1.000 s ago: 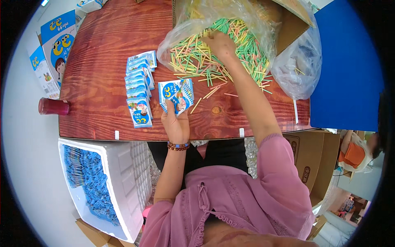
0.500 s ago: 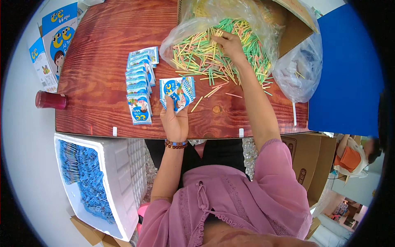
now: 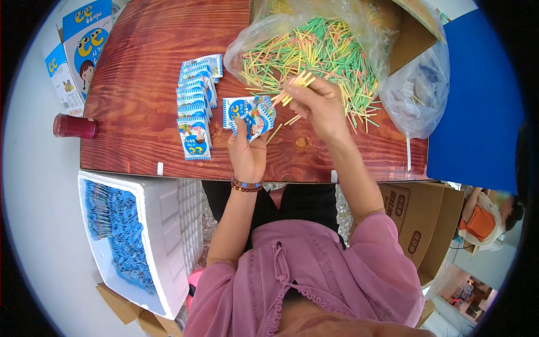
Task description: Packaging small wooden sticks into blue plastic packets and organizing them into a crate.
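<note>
1. The right hand pinches a small bundle of thin, straight pink and pale-yellow sticks between thumb and fingers.
2. The left hand grips a flat, glossy blue-and-white printed sachet by its near edge, thumb on top.
3. The sachet lies directly left of the bundle. The sticks' long axis slants from upper right to lower left, their lower ends just beside the sachet's right edge; whether they touch, or that edge gapes, I cannot tell.
4. The right hand is nearer the loose heap of green, yellow and pink sticks, slender and matt-looking, spilling from a crinkled, clear plastic bag.
5. Left of the held sachet, well within the left hand's side, overlapping blue-and-white sachets with striped ends form a row.
6. Beneath everything is a reddish-brown wooden table, its grain wavy and its surface slightly shiny.
</note>
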A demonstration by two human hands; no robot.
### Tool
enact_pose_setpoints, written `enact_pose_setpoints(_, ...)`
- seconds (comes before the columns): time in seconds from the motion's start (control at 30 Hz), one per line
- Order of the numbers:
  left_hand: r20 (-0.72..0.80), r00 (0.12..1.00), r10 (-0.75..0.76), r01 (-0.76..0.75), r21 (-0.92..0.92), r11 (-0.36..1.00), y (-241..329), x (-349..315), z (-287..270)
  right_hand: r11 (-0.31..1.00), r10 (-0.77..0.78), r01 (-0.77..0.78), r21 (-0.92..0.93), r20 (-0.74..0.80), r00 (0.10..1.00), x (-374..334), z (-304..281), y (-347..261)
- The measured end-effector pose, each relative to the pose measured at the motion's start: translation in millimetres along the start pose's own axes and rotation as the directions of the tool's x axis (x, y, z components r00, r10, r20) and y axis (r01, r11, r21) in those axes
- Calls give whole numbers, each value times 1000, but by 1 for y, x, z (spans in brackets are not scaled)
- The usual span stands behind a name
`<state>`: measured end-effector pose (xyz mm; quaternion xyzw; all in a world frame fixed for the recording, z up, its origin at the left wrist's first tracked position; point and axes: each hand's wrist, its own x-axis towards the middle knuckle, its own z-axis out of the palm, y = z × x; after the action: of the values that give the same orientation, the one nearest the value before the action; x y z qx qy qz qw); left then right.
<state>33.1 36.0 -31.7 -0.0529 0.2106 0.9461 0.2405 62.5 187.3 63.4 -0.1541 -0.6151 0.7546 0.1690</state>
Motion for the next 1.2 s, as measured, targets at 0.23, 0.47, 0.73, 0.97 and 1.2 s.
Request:
enact_pose_setpoints(0.23,-12,1000,-7,8,23,1000,4,-3,2,988,-153,150,27,114,982,-11,14,16)
enact_pose_setpoints(0.47,9,1000,6,-7,46,999,10,-5,4,997,-77,75,19,186,979,-7,12,16)
enact_pose_setpoints(0.73,-10,1000,-9,9,32,999,9,-7,3,989,-148,150,-19,77,986,-6,22,26)
enact_pose_setpoints(0.97,-26,999,46,-45,25,999,5,-3,6,980,-157,167,-111,96,983,-19,31,24)
enact_pose_setpoints(1.2,7,999,50,-50,11,999,6,-1,0,961,-101,140,-239,165,981,-25,32,16)
